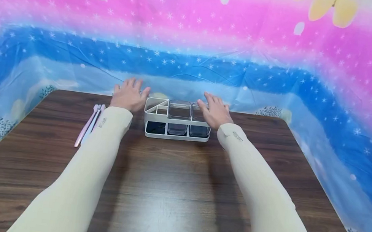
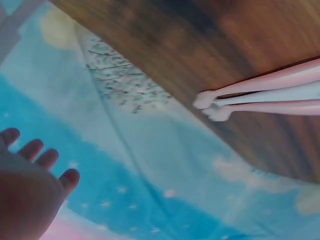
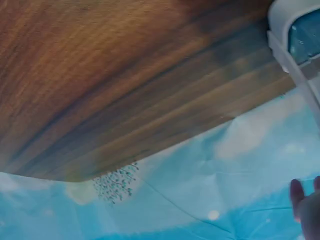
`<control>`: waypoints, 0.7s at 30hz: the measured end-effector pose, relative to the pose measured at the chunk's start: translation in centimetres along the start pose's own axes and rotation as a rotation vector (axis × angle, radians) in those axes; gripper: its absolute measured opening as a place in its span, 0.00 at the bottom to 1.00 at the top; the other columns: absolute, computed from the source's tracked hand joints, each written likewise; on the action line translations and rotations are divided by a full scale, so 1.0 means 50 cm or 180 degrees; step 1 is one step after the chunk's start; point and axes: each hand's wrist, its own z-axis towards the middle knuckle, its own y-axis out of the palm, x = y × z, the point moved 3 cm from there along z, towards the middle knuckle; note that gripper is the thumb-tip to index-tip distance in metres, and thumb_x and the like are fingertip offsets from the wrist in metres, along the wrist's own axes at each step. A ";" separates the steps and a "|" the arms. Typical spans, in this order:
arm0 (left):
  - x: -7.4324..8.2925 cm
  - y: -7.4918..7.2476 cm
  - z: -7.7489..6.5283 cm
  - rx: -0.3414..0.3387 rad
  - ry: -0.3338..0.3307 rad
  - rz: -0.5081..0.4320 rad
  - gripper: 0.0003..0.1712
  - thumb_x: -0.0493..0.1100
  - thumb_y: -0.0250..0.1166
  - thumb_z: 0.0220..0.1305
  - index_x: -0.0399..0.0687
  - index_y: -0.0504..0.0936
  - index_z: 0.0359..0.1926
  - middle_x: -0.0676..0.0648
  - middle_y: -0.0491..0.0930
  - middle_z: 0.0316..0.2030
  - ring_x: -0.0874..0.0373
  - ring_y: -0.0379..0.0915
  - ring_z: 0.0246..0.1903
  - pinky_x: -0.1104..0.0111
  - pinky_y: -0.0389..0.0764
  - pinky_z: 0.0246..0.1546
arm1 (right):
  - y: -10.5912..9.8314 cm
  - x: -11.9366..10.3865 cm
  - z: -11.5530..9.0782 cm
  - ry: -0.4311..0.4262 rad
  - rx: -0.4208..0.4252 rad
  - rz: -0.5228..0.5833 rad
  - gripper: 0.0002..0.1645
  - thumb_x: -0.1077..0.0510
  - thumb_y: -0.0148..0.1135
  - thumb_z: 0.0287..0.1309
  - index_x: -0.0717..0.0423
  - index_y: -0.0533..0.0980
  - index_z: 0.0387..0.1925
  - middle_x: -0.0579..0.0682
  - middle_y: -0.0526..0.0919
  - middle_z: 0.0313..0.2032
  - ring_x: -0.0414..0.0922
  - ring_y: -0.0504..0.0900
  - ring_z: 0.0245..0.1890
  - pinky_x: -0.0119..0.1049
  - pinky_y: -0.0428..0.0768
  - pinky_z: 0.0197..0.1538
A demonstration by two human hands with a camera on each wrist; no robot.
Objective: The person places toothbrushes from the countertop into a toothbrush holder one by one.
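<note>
A white two-level toothbrush organizer (image 1: 178,119) stands at the far middle of the table. Its upper level has a divided compartment at the left and clear cups (image 1: 179,110) beside it. My left hand (image 1: 129,95) is held by its left end, fingers spread and nothing in them. Over the right end is my right hand (image 1: 215,111), also with extended fingers, hiding part of the right cup; whether it touches the rim I cannot tell. Toothbrushes (image 1: 88,126), pink and pale blue, lie side by side left of the left forearm; the left wrist view shows the toothbrush heads (image 2: 212,107) close up.
The dark wood table (image 1: 167,190) ends just behind the organizer. A pink and blue patterned cloth (image 1: 191,67) hangs around its back and sides. Both forearms, in cream sleeves (image 1: 252,169), reach across the table on either side of its middle.
</note>
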 end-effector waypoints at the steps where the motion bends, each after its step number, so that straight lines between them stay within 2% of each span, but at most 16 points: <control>1: -0.014 -0.001 -0.002 0.0077 -0.0034 -0.0014 0.40 0.63 0.27 0.71 0.39 0.49 0.72 0.32 0.47 0.69 0.36 0.40 0.67 0.40 0.40 0.62 | 0.001 0.002 -0.003 -0.0061 0.0036 0.0064 0.42 0.28 0.24 0.65 0.43 0.48 0.73 0.48 0.52 0.71 0.48 0.47 0.71 0.52 0.43 0.67; 3: -0.049 -0.003 -0.009 0.0205 -0.0125 -0.0023 0.37 0.59 0.30 0.73 0.35 0.54 0.69 0.29 0.53 0.65 0.33 0.46 0.64 0.39 0.45 0.60 | 0.004 0.007 -0.008 -0.0171 0.0115 0.0127 0.43 0.27 0.25 0.65 0.44 0.51 0.73 0.48 0.55 0.70 0.47 0.50 0.70 0.49 0.46 0.68; 7: -0.132 -0.009 -0.039 0.0159 -0.0323 0.0028 0.32 0.50 0.37 0.72 0.26 0.60 0.62 0.25 0.58 0.59 0.31 0.50 0.60 0.39 0.52 0.56 | 0.013 0.020 -0.022 -0.0290 0.0179 0.0159 0.45 0.25 0.30 0.62 0.45 0.54 0.72 0.48 0.58 0.69 0.47 0.54 0.69 0.45 0.51 0.67; 11: -0.207 -0.007 -0.084 -0.0113 -0.0459 0.0112 0.28 0.44 0.42 0.70 0.20 0.63 0.58 0.21 0.60 0.55 0.27 0.51 0.56 0.38 0.56 0.53 | 0.022 0.030 -0.035 -0.0344 0.0147 0.0200 0.48 0.23 0.36 0.59 0.45 0.53 0.72 0.49 0.58 0.69 0.49 0.54 0.69 0.47 0.53 0.66; 14: -0.252 0.000 -0.114 -0.0360 -0.0553 0.0163 0.27 0.44 0.45 0.70 0.19 0.66 0.55 0.20 0.64 0.50 0.26 0.54 0.53 0.38 0.59 0.51 | 0.028 0.037 -0.042 -0.0372 0.0151 0.0213 0.50 0.22 0.39 0.57 0.46 0.53 0.72 0.51 0.58 0.69 0.49 0.55 0.68 0.48 0.55 0.66; 17: -0.283 0.007 -0.136 -0.0607 -0.0639 0.0142 0.26 0.44 0.46 0.70 0.19 0.69 0.51 0.20 0.68 0.44 0.26 0.59 0.48 0.39 0.63 0.47 | 0.031 0.045 -0.047 -0.0346 0.0190 0.0180 0.52 0.21 0.40 0.55 0.46 0.53 0.72 0.50 0.58 0.69 0.50 0.57 0.68 0.48 0.57 0.65; 21: -0.303 0.013 -0.152 -0.0839 -0.0696 0.0092 0.26 0.46 0.47 0.70 0.20 0.71 0.49 0.22 0.70 0.42 0.27 0.61 0.47 0.40 0.66 0.44 | 0.034 0.051 -0.052 -0.0327 0.0232 0.0176 0.51 0.23 0.42 0.56 0.47 0.53 0.72 0.51 0.58 0.69 0.51 0.57 0.67 0.50 0.58 0.64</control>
